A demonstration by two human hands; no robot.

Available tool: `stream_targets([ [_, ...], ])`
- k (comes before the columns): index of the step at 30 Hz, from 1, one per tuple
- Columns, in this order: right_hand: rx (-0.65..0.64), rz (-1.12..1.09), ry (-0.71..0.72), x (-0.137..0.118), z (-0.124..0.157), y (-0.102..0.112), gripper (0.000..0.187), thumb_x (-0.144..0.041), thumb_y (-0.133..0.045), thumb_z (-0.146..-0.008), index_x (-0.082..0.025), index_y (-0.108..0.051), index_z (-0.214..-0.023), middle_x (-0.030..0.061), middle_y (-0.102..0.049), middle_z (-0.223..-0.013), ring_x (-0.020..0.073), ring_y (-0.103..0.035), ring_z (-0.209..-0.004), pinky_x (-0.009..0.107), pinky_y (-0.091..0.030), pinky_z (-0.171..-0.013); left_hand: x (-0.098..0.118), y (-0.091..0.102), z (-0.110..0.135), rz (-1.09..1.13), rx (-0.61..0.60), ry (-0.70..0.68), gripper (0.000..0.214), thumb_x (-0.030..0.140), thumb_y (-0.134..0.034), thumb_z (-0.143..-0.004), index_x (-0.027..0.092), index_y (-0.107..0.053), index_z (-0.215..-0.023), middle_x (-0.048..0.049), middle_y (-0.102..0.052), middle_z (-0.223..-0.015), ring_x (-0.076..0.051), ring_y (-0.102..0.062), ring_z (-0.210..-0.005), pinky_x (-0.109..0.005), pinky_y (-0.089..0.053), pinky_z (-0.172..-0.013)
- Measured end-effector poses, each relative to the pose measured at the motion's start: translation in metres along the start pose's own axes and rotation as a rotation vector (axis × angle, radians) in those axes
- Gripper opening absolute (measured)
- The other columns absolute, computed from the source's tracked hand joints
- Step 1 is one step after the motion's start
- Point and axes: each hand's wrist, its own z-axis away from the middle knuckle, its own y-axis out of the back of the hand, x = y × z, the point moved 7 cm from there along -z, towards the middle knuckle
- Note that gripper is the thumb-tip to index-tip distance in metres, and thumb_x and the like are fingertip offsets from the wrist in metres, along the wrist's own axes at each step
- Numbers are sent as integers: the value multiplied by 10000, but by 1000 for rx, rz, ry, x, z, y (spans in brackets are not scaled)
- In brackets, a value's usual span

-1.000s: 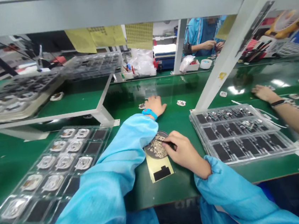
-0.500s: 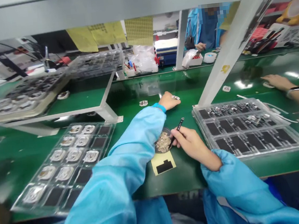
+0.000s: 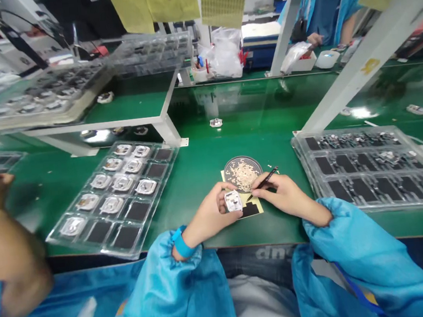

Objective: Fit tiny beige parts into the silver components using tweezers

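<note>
My left hand (image 3: 212, 215) pinches a small white square part (image 3: 233, 201) just above a yellow card with black patches (image 3: 252, 208) near the front of the green bench. My right hand (image 3: 283, 195) grips black tweezers (image 3: 264, 181), their tip pointing down-left toward the white part. Right behind both hands sits a round dark dish (image 3: 242, 168) heaped with tiny pale pieces. Both arms wear blue sleeves, and a blue band circles my left wrist.
A clear tray (image 3: 115, 199) with white parts lies at left, and another clear tray (image 3: 371, 167) with dark pockets at right. One loose white part (image 3: 216, 122) lies farther back. A raised shelf (image 3: 123, 107) carries more trays. A co-worker's arm (image 3: 5, 246) is at far left; another person (image 3: 328, 10) works across the bench.
My left hand came back from the far bench with a white part and now holds it by the yellow card. The right hand shifted the tweezers toward it. The view tilted down.
</note>
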Motion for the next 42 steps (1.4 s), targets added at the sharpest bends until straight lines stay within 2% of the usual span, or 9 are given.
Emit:
stream_targets([
  [3,-5,37,31,-5,-1,0,228,-386,-737,-874,-169,-703,-936,57,-725,-928,171,-682,-822,325,-565,-791,-9,0,3,44,38,-19,454,276,-784,-799,202,-496,-1142,-15,-630,-889,-132,-623,-734,-252,-508,-659],
  [7,-18,85,51,-8,-1,0,212,-380,-727,-887,-174,-704,-932,56,-723,-921,178,-677,-837,331,-559,-791,-11,0,-1,-8,119,-38,288,376,-687,-899,189,-557,-1075,-27,-644,-833,-137,-603,-686,-251,-474,-612],
  [12,-18,101,42,-7,1,3,159,-337,-731,-891,-183,-703,-920,52,-721,-918,184,-680,-858,332,-551,-792,-13,-2,-2,-170,155,-68,177,310,-605,-936,207,-609,-1080,-20,-653,-799,-144,-592,-662,-254,-442,-595],
  [15,27,-18,56,-12,4,7,102,-278,-725,-900,-189,-677,-920,51,-716,-918,185,-688,-870,342,-557,-806,-15,-1,-1,-204,159,-74,170,274,-589,-928,217,-618,-1085,-18,-668,-812,-151,-607,-669,-258,-445,-592],
  [18,92,-108,174,-27,7,9,54,-190,-702,-908,-199,-657,-937,57,-714,-915,195,-692,-898,378,-561,-843,-13,0,0,-244,177,-83,175,271,-584,-923,225,-639,-1083,-17,-678,-813,-155,-612,-672,-265,-451,-594],
  [21,84,-52,328,-43,10,3,125,-102,-691,-892,-201,-664,-962,63,-718,-927,205,-692,-925,401,-561,-851,-12,0,1,-277,185,-93,195,263,-571,-926,227,-653,-1100,-19,-684,-818,-154,-610,-671,-268,-453,-599],
  [24,58,25,411,-51,11,-3,192,-53,-691,-872,-202,-667,-991,64,-720,-941,205,-692,-930,404,-559,-848,-11,-1,1,-305,185,-98,211,245,-553,-932,226,-654,-1116,-19,-691,-834,-148,-603,-672,-264,-446,-604],
  [33,25,67,522,-57,12,-5,260,7,-696,-843,-180,-674,-1022,74,-718,-957,202,-683,-936,394,-553,-830,-15,-1,0,-363,178,-80,257,194,-553,-921,232,-663,-1150,3,-689,-858,-120,-567,-672,-239,-397,-607],
  [42,15,98,521,-55,11,-8,281,13,-710,-828,-176,-664,-1031,74,-712,-964,196,-675,-940,392,-554,-839,-16,-1,1,-357,196,-84,249,243,-572,-938,218,-681,-1160,-20,-704,-870,-136,-606,-708,-237,-427,-623],
])
